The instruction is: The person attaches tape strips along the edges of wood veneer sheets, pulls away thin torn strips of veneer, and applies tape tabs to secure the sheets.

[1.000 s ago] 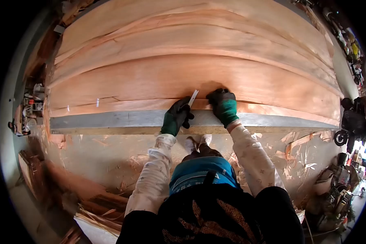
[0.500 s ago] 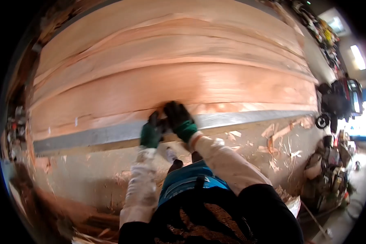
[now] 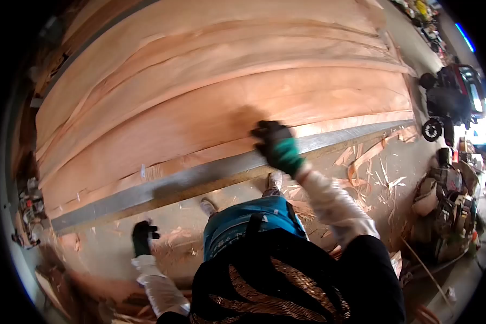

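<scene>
Wide, thin sheets of wood veneer [image 3: 210, 108] lie in overlapping layers on a long table with a grey metal edge [image 3: 119, 201]. My right hand [image 3: 278, 147], in a black and green glove, is over the near border of the veneer, beside the metal edge. Its fingers are spread and hold nothing that I can see; whether they touch the sheet is unclear. My left hand [image 3: 142, 237], gloved the same way, hangs in front of the table above the floor. Its fingers are loosely bent and apart, with nothing visible in them.
Veneer scraps [image 3: 362, 167] litter the floor [image 3: 189, 237] between me and the table. A dark wheeled vehicle [image 3: 453, 100] stands beyond the table's right end. Piled bags and clutter [image 3: 443, 200] are at the right, and a thin stick [image 3: 424, 267] lies near them.
My hands were together at the metal edge and have parted. The left moved down and left, off the table; the right moved to the right along the edge. My view has turned slightly.
</scene>
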Available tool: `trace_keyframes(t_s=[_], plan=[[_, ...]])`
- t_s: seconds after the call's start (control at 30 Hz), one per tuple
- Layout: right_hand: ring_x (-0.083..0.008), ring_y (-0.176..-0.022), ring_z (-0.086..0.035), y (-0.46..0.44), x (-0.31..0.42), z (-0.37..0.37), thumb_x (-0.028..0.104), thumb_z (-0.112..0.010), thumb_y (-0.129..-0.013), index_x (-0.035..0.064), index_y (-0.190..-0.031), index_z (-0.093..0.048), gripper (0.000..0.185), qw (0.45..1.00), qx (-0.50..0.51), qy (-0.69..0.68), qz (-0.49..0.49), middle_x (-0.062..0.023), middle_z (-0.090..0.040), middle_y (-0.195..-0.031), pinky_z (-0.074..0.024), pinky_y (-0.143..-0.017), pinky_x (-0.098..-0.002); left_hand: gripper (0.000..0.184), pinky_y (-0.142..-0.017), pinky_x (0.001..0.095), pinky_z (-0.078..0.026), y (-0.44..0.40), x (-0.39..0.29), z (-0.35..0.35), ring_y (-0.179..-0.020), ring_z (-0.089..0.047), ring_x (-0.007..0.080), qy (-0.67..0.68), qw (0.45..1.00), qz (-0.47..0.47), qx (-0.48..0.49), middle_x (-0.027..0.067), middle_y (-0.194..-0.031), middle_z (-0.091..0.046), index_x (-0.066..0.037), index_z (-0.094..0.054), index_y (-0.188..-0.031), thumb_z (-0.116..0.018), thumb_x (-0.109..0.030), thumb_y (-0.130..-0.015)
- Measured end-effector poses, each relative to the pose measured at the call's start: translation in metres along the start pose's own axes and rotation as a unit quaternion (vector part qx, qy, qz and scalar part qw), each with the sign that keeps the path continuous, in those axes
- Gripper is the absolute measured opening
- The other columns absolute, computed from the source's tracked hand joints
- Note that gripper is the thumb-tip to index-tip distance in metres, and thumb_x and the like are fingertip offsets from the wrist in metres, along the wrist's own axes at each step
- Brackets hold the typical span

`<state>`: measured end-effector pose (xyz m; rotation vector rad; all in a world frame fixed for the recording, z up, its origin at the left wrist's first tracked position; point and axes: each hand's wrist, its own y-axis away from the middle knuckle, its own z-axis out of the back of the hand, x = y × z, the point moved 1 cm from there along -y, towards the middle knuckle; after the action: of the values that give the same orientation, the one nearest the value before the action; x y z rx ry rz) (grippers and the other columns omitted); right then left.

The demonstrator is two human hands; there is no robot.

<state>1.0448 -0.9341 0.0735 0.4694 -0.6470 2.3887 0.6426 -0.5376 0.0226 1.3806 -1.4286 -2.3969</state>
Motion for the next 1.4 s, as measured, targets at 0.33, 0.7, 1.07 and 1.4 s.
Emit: trace_keyframes(t_s=[0.33,0.7,1.07,1.4], plan=[[-0.0305,-0.084,-0.061,0.024,-0.137,0.032,0.009,-0.069,-0.068,0.0160,-0.091,-0.071,0.024,0.999,0.050,-0.008,-0.005,-0.0075,-0.066,-0.093,-0.0505,-0.072,-0.0407,0.020,-0.051,0.0301,-0.053,0.098,-0.052,-0.321,-0.056,-0.064,0.0199,-0.052,0.980,-0.085,0.175,0.0150,-0.085,-0.069,0.001,-0.059,-0.105,-0.060,-0.005,-0.086],[-0.0307,-0.086,-0.061,0.022,-0.136,0.028,0.008,-0.060,-0.072,0.0178,-0.088,-0.073,0.022,0.998,0.039,-0.010,-0.052,-0.0078,-0.067,-0.091,-0.0498,-0.072,-0.0410,0.039,-0.044,0.0289,-0.049,0.032,-0.067,-0.461,-0.065,-0.064,0.0188,0.179,0.932,-0.066,0.309,0.0075,-0.086,-0.064,-0.010,-0.055,-0.130,-0.058,-0.013,-0.091],[-0.0348,-0.123,-0.046,0.063,-0.087,-0.039,0.025,-0.055,-0.085,0.0030,-0.125,-0.056,0.046,0.975,-0.042,0.191,0.101,-0.0165,-0.051,-0.132,-0.0431,-0.095,-0.0482,0.051,-0.069,0.0477,-0.052,0.048,-0.051,-0.457,-0.079,-0.064,0.0411,-0.246,0.805,-0.537,0.044,0.0224,-0.112,-0.064,-0.007,-0.048,-0.132,-0.060,-0.007,-0.082],[-0.0317,-0.106,-0.054,0.044,-0.117,0.041,0.020,-0.054,-0.080,0.0078,-0.099,-0.063,0.024,0.986,0.106,0.060,0.112,-0.0163,-0.058,-0.115,-0.0469,-0.075,-0.0438,0.025,-0.045,0.0370,-0.050,0.042,-0.130,-0.383,-0.050,-0.061,0.0253,-0.252,0.955,-0.154,0.016,0.0153,-0.072,-0.064,-0.001,-0.062,-0.091,-0.057,-0.025,-0.090]])
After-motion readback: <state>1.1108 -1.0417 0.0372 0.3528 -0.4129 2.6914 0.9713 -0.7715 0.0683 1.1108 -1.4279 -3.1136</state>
